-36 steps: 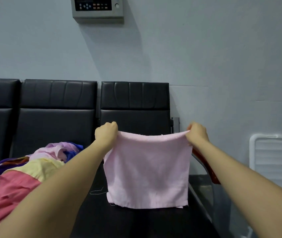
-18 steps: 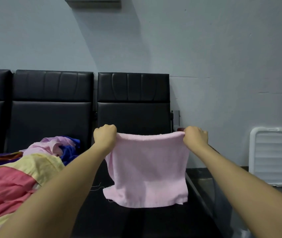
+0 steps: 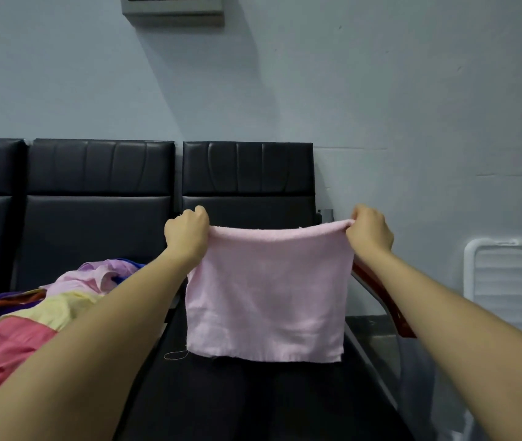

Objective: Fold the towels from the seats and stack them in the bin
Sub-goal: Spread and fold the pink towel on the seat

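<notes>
Left hand (image 3: pixel 186 235): fingers curled, grip closed on the left top corner of the pale pink square terry towel (image 3: pixel 267 297); forearm reaching in from the near left.
Right hand (image 3: pixel 370 232): fingers curled, grip closed on the right top corner of the same towel; forearm reaching in from the near right.
Pale pink towel: held up in the air between both hands, top edge stretched nearly level with a slight sag at the middle; hanging flat, apparently doubled over at the top edge; lower edge free, above the rightmost seat (image 3: pixel 253 399); loose thread (image 3: pixel 175 354) dangling at the lower left corner.
Black padded seats (image 3: pixel 100 218): row of dark leatherette chairs against the far wall, backrests upright; rightmost seat directly below and behind the hanging towel.
Pile of unfolded coloured towels (image 3: pixel 30 319): heaped on the seat to the left; pink, pale yellow, lilac, purple and blue cloth visible, crumpled and overlapping; left forearm passing in front of it.
Red-brown armrest (image 3: pixel 386 300): at the right end of the seat row, partly hidden behind the right forearm.
White slatted plastic bin (image 3: pixel 504 284): at the far right, near the wall, well apart from the towel; contents not visible.
Grey wall-mounted panel (image 3: pixel 173 9): high on the pale blue-grey wall (image 3: pixel 380 90), cut off by the top edge.
</notes>
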The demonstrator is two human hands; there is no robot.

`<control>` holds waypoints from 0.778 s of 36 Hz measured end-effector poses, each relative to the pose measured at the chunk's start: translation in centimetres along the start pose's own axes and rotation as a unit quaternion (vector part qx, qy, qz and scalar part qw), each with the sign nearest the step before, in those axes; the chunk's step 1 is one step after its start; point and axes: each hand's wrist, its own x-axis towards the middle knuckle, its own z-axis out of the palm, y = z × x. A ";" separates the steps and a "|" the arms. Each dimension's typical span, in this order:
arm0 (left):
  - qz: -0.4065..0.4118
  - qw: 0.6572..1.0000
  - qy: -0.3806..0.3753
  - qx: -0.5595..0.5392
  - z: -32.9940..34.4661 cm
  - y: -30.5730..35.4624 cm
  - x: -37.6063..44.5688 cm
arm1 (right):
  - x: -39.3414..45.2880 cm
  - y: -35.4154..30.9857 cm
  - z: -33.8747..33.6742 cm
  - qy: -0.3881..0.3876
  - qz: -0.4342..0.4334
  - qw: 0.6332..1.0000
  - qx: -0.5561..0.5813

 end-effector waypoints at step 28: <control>-0.236 0.901 -0.108 -0.347 8.4 0.2 -0.2 | -1.1 3.6 7.1 -0.095 0.122 0.958 0.240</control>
